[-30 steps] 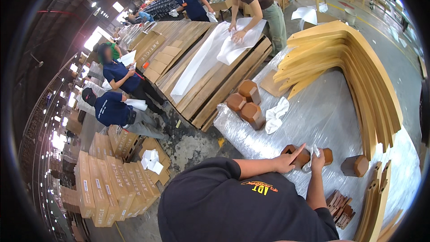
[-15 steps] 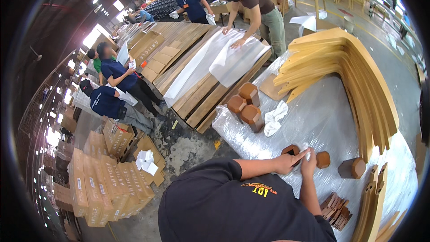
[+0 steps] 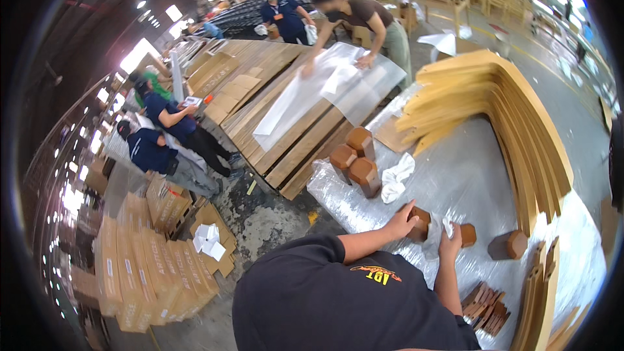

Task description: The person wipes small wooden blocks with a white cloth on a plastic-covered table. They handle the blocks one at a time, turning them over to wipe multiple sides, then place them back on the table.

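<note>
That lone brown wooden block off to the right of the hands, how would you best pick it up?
The block lies on its side, apart from everything, on the plastic sheet. Probably come from above and pinch its two long side faces; its ends look wider.

My view is bright and evenly lit from rows of ceiling lamps (image 3: 174,13) and daylight pouring in at the far openings, which blow out to white along the left rim. The plastic sheet (image 3: 455,188) on my table throws back a pale glare, and shadows under the wooden blocks (image 3: 354,159) are soft. The fisheye bends every straight edge toward a black rim, and far faces are blurred.
</note>
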Motion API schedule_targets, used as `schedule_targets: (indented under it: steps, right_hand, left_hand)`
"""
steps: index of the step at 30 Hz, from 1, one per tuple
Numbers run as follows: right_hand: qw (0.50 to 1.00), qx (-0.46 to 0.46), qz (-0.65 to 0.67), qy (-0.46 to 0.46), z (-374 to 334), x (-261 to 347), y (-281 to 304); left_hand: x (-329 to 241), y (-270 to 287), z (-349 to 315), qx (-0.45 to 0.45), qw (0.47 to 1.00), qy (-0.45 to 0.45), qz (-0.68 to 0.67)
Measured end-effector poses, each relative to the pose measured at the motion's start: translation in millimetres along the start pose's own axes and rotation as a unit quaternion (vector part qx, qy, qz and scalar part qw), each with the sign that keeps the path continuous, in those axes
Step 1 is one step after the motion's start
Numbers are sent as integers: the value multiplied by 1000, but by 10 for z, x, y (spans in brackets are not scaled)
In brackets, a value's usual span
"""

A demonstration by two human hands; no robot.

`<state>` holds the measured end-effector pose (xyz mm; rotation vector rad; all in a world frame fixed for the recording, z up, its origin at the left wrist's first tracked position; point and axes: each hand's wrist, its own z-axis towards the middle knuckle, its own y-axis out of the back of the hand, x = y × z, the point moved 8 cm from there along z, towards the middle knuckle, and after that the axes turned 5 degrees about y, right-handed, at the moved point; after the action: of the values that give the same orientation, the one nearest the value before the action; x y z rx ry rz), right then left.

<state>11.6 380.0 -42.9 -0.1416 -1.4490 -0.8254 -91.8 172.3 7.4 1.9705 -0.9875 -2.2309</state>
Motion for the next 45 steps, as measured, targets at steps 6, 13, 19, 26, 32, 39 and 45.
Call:
schedule_targets:
  steps: [6, 13, 19, 26, 32, 39, 45]
  right_hand:
    - [825, -83, 486, -276, -12, -298, 8]
    - [754, -179, 520, -360, -293, -883, 306]
    - [606, -145, 681, -385, -610, -792, -119]
    - [910, -155, 335, -188, 38, -454, -380]
    - [970, 116, 186, 102, -194, 764, -1092]
    - [998, -6, 64, -15, 362, 188, -598]
    - [969, 128, 210, 10, 18, 657, -909]
  left_hand:
    - [24, -81, -84, 189, 951, -33, 241]
    - [-290, 116, 74, 125, 927, 124, 331]
    - [176, 433, 45, 97, 949, 185, 237]
    - [442, 290, 196, 113, 939, 325, -2]
    - [646, 271, 33, 92, 875, 422, -217]
    - [233, -179, -62, 205, 845, 421, -258]
    - [337, -209, -169, 170, 878, 355, -271]
